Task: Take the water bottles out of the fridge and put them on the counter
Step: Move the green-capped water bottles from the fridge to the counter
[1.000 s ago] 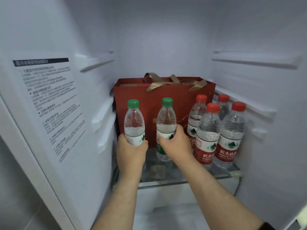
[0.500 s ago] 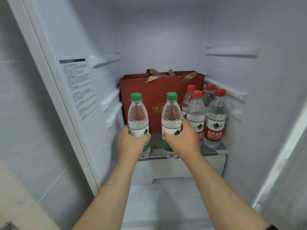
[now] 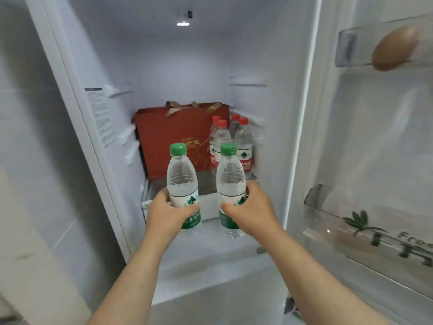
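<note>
While upright, bottles [image 3: 182,181] inside fingers [image 3: 254,187] of left hand [image 3: 167,215] and right hand [image 3: 254,212].

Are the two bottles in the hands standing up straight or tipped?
Upright. The left hand holds the left bottle and the right hand the right bottle, both with green caps on top, bases down.

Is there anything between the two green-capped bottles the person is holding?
Nothing: the head view shows a bare gap between the left bottle, gripped by the left hand, and the right bottle, gripped by the right hand.
</note>
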{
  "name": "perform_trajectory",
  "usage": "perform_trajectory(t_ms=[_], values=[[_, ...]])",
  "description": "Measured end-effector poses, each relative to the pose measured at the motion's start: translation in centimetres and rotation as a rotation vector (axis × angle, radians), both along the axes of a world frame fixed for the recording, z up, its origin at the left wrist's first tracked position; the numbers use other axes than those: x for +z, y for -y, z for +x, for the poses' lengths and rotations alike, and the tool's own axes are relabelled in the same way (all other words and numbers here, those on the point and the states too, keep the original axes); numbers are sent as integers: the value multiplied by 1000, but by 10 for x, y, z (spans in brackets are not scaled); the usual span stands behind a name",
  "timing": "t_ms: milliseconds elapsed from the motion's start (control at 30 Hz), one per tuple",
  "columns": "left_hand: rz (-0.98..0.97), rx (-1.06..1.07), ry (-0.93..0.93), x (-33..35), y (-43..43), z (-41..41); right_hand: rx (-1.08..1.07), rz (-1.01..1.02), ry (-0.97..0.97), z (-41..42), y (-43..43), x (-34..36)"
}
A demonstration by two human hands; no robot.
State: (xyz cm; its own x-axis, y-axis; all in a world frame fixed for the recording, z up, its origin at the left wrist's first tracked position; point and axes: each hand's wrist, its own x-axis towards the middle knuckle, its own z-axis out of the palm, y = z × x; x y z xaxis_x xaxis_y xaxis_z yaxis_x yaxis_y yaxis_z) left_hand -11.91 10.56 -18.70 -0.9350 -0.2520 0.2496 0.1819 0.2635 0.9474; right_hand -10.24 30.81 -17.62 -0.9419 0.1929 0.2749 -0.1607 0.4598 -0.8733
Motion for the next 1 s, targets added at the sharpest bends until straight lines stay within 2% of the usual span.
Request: perform_trajectory(t_ms=[267, 500, 800, 1000], values=[[-46, -310, 17, 11, -70, 92, -211, 17, 21, 158, -73, -3], [-48, -661, -2, 26, -171, 189, -446, 34, -52, 294, -153, 7], [-49, -1047, -46, 28, -339, 343, -767, 52, -88, 507, -284, 14], [-11, -1277, -41, 13, -483, 480, -1036, 89, -56, 673, -374, 7]])
